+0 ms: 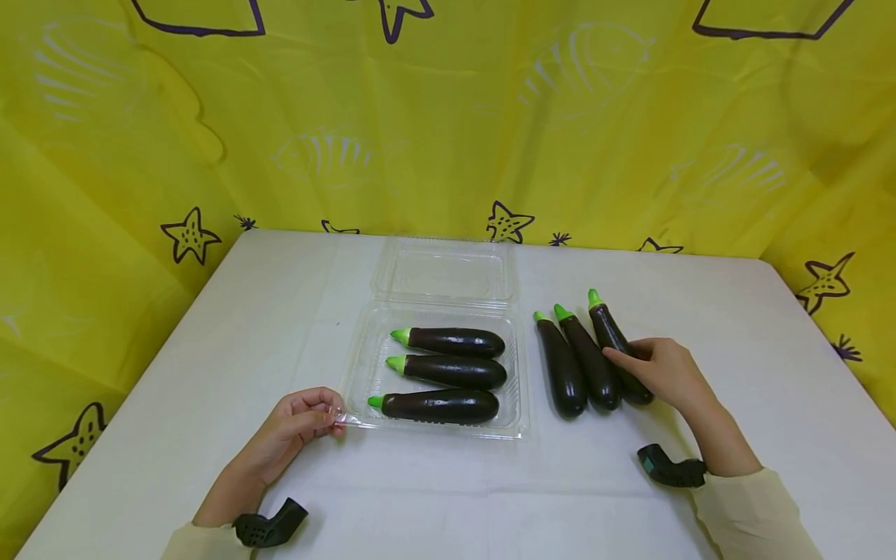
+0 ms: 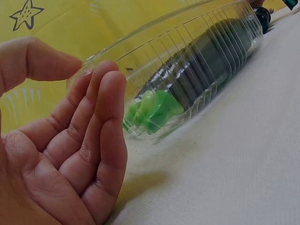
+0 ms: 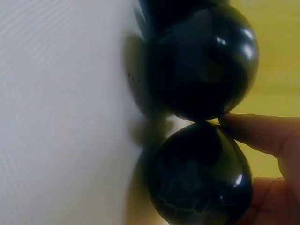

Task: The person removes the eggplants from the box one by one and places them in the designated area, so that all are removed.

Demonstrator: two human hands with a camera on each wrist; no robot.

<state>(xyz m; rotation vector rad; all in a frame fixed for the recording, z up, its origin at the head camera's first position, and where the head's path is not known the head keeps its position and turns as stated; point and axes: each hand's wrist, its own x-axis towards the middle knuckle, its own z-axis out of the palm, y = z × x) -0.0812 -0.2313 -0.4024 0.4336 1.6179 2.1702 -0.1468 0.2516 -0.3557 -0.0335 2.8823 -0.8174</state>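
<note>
A clear plastic clamshell box [image 1: 521, 381] lies with its lid folded back, and three eggplants with green stems rest inside: a rear one [image 1: 458, 342], a middle one [image 1: 455, 372] and a front one [image 1: 441, 406]. My left hand [image 1: 297, 424] pinches the box's front left corner between thumb and fingers. To the right of the box, three more eggplants lie side by side: a left one [image 1: 562, 369], a middle one [image 1: 590, 365] and a right one [image 1: 606, 328]. My right hand [image 1: 668, 373] grips the right one, its thumb [image 3: 258, 133] reaching between it and its neighbour.
The unfolded lid [image 1: 444, 276] points toward the back of the white table [image 1: 581, 498]. A yellow cloth [image 1: 448, 117] with sea-creature drawings hangs behind and at both sides. Each wrist wears a black camera, one left [image 1: 269, 525] and one right [image 1: 672, 467].
</note>
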